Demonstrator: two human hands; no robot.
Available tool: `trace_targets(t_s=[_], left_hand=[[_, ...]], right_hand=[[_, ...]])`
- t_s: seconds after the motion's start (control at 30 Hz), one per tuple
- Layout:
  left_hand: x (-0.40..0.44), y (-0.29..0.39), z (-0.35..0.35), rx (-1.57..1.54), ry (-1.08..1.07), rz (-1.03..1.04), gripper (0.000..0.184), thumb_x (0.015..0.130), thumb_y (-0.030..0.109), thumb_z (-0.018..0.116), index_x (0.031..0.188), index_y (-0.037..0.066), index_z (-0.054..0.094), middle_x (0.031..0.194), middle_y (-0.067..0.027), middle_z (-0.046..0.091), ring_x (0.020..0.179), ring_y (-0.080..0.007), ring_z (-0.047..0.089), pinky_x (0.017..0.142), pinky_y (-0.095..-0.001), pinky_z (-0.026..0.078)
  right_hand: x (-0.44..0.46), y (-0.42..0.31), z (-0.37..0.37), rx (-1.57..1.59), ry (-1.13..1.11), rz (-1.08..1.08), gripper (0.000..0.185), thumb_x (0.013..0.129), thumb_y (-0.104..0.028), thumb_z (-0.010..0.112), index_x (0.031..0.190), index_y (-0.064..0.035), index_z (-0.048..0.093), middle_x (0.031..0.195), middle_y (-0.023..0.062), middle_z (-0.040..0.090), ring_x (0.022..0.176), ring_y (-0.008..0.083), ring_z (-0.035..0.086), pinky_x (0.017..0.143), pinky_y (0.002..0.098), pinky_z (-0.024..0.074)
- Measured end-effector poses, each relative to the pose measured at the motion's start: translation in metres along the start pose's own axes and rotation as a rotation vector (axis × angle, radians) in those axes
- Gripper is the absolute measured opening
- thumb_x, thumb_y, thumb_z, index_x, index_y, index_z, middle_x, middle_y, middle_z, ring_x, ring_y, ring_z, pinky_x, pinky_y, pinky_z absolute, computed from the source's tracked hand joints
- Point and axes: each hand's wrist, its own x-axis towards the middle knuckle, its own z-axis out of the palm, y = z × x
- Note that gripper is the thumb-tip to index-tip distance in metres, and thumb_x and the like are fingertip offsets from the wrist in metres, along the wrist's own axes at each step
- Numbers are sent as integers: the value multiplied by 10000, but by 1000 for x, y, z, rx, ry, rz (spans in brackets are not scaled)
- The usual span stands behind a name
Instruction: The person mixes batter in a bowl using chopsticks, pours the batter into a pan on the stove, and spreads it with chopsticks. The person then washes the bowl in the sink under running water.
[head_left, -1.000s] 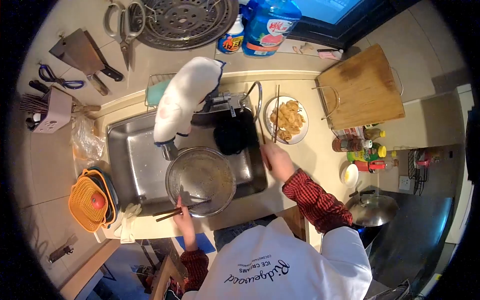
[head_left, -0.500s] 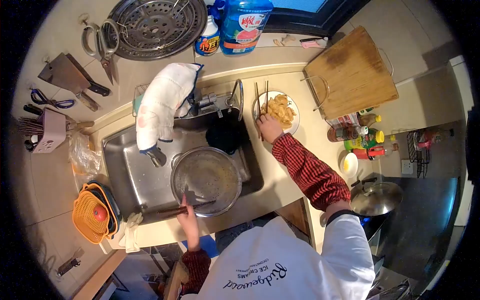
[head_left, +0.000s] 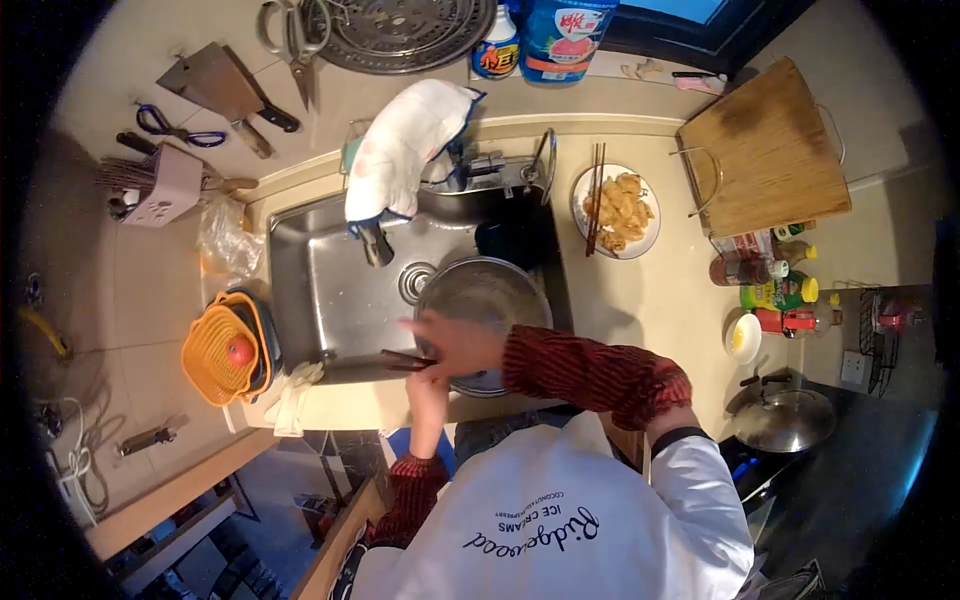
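Observation:
My left hand [head_left: 428, 398] is closed around dark brown chopsticks [head_left: 405, 361] at the near rim of a metal basin [head_left: 497, 282]. My right hand [head_left: 462, 342], slightly blurred, reaches across the basin with fingers stretched toward those chopsticks; whether it touches them I cannot tell. The basin sits partly over the right side of the steel sink [head_left: 318, 262], its near side covered by my right hand and sleeve. On the counter, a white plate [head_left: 650, 236] carries pale yellow-brown food pieces [head_left: 624, 208]. Another pair of chopsticks [head_left: 596, 200] rests across its left edge.
A cloth-covered faucet [head_left: 408, 150] overhangs the sink. Orange baskets [head_left: 215, 352] with a red round item stand left, beside gloves [head_left: 295, 398]. At right are a cutting board [head_left: 765, 160], several bottles [head_left: 785, 292], a small bowl [head_left: 744, 338] and a lidded pan [head_left: 785, 420].
My right hand has let go of chopsticks on the plate and moved left to the basin, beside my left hand. The camera view has shifted, so the surroundings appear farther right.

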Motion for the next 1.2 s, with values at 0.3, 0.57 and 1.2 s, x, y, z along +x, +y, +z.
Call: trace_targets(t_s=[0.3, 0.57, 1.2], left_hand=[[-26, -29, 5, 56, -41, 174, 466, 716, -13, 541, 1174, 45, 476, 969, -180, 547, 644, -256, 559, 564, -317, 443], [-36, -19, 0, -293, 23, 36, 758, 696, -123, 475, 1362, 110, 197, 1161, -129, 475, 944, -136, 513, 729, -209, 406], [-40, -50, 17, -1034, -371, -218, 422, 748, -25, 483, 1161, 39, 422, 1109, -93, 502, 947, -199, 531, 800, -304, 465]], right_hand=[[-29, 9, 51, -65, 47, -94, 292, 736, -176, 564, 1010, -76, 582, 848, 109, 490, 785, 277, 540, 674, 375, 449], [-140, 5, -13, 119, 218, 168, 92, 810, -113, 549, 812, -21, 552, 759, 137, 468, 686, 289, 494, 572, 367, 398], [-150, -45, -25, -12, 343, 305, 63, 813, -65, 539, 812, -2, 537, 642, 137, 504, 555, 260, 504, 515, 296, 400]])
